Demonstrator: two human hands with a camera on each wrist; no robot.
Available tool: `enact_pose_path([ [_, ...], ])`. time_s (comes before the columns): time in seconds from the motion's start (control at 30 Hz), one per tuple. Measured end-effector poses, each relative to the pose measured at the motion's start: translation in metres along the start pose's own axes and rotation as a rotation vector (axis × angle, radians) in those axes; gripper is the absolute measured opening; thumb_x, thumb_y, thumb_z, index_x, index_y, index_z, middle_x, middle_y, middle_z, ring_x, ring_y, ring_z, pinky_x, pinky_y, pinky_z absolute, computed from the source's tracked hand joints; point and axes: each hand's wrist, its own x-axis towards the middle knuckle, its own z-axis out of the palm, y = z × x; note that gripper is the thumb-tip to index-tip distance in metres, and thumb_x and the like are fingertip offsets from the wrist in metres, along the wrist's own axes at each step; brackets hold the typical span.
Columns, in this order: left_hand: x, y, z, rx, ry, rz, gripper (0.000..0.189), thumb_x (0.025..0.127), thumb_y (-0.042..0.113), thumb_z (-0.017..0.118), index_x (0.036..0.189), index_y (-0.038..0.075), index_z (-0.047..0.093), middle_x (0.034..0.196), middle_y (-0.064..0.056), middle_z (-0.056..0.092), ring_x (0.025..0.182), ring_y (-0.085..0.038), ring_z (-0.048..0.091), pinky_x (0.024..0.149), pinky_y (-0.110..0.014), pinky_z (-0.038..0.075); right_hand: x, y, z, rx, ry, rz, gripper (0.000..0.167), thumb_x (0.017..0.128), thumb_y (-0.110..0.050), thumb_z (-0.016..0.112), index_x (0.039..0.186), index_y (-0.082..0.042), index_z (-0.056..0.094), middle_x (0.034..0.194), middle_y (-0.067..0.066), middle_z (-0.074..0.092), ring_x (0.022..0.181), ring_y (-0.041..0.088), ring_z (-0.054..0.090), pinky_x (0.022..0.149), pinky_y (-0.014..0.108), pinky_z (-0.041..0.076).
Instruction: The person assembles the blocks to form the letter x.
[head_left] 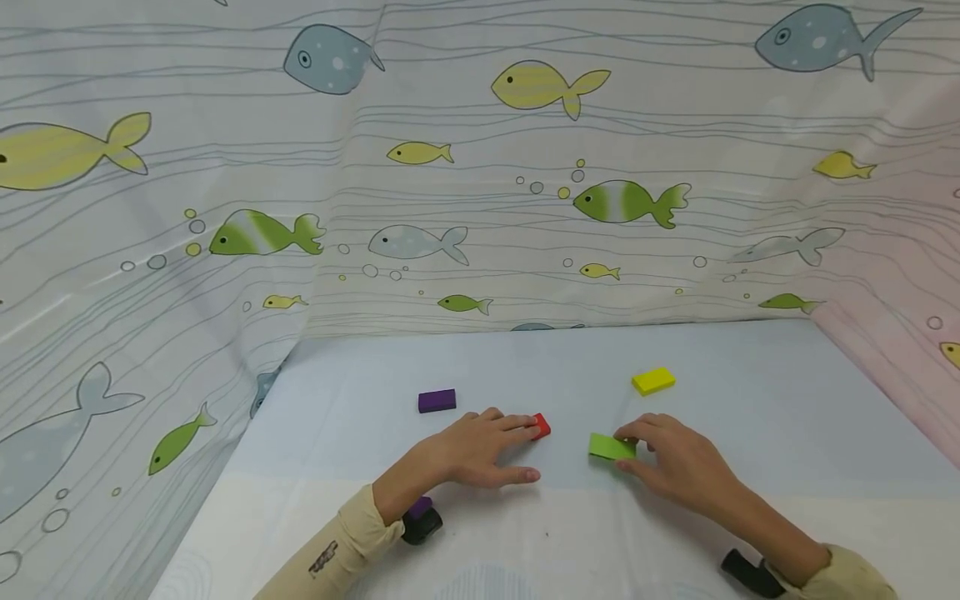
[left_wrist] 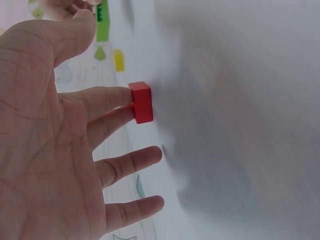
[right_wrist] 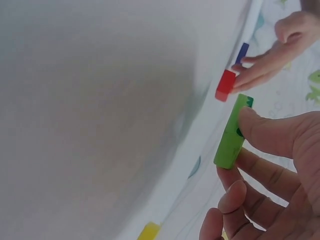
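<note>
My left hand (head_left: 480,450) reaches over the table with its fingers spread and straight, and the tips of two fingers touch a small red block (head_left: 542,426). In the left wrist view those fingertips rest against the top of the red block (left_wrist: 142,102), with the thumb and the other fingers away from it. To the right, my right hand (head_left: 678,458) holds a light green block (head_left: 609,447) by its right end. The right wrist view has the green block (right_wrist: 230,137) pinched between thumb and fingers, with dark green marks on one face.
A purple block (head_left: 437,401) lies beyond the left hand, and a yellow block (head_left: 653,381) beyond the right. Another purple piece (head_left: 420,505) shows partly behind the left wrist. The white table (head_left: 360,367) meets a fish-print curtain (head_left: 480,192) at the back and sides.
</note>
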Motion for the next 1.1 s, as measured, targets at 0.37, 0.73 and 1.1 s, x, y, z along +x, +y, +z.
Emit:
enact_pose_path([
  [0.37, 0.002, 0.001, 0.0, 0.012, -0.011, -0.012, 0.073, 0.093, 0.07, 0.042, 0.153, 0.028, 0.039, 0.156, 0.009, 0.034, 0.13, -0.019, 0.042, 0.101, -0.044, 0.04, 0.01, -0.013, 0.006, 0.004, -0.017, 0.001, 0.031, 0.074, -0.025, 0.087, 0.101, -0.021, 0.073, 0.092, -0.014, 0.063, 0.08, 0.007, 0.054, 0.063, 0.025, 0.046],
  [0.73, 0.003, 0.002, -0.003, -0.006, -0.018, -0.019, 0.073, 0.093, 0.07, 0.042, 0.152, 0.027, 0.04, 0.156, 0.009, 0.034, 0.13, -0.02, 0.042, 0.101, -0.044, 0.04, 0.02, -0.026, 0.011, 0.025, -0.039, 0.057, 0.029, 0.075, -0.025, 0.087, 0.1, -0.019, 0.074, 0.089, -0.011, 0.063, 0.078, 0.009, 0.053, 0.062, 0.027, 0.046],
  [1.1, 0.003, 0.001, -0.003, -0.009, -0.015, -0.007, 0.073, 0.093, 0.07, 0.042, 0.151, 0.027, 0.041, 0.156, 0.009, 0.035, 0.127, -0.02, 0.044, 0.098, -0.044, 0.042, 0.025, -0.038, 0.019, 0.048, -0.088, 0.122, 0.028, 0.075, -0.024, 0.086, 0.1, -0.018, 0.074, 0.085, -0.01, 0.062, 0.08, 0.011, 0.054, 0.065, 0.03, 0.047],
])
